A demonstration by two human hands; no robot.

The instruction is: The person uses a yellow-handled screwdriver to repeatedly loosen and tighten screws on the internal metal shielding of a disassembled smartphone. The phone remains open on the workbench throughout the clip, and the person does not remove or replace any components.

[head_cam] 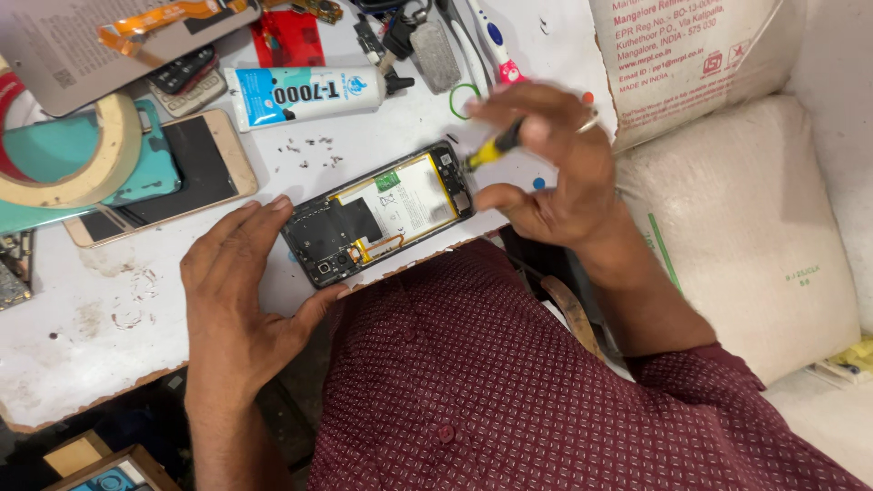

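An opened phone with its back cover off lies at the white table's front edge, battery and black circuit parts showing. My left hand lies flat against the phone's left end, fingers and thumb steadying it. My right hand grips a small screwdriver with a yellow and black handle; its tip rests at the phone's upper right corner. Several tiny screws lie loose on the table just above the phone.
A white and blue glue tube lies behind the phone. At the left are a gold phone, a teal case and a roll of tape. Tools and keys lie at the back; white sacks stand to the right.
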